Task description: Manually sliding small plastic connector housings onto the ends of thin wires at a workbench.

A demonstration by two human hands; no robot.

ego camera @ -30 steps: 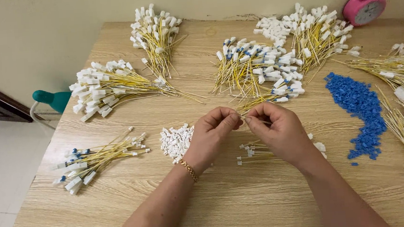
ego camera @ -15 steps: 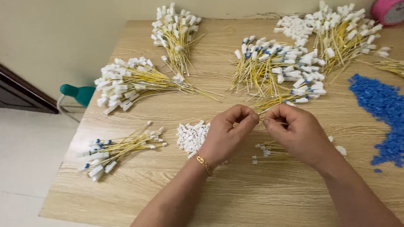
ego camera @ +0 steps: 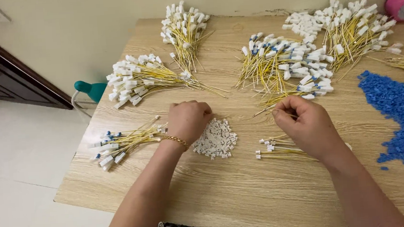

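Fingers of both hands curled shut over a wooden table (ego camera: 245, 195).
Left hand (ego camera: 188, 120) rests knuckles-up between a small bundle of yellow wires with white and blue plugs (ego camera: 126, 142) and a pile of small white plastic connectors (ego camera: 215, 138); what it grips cannot be told. Right hand (ego camera: 307, 125) pinches a thin yellow wire (ego camera: 270, 107), just far of a few loose wires.

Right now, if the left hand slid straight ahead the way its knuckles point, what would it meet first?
Probably the left hand would meet the yellow wire ends trailing from the bundle of white-tipped wires; depth is unclear.
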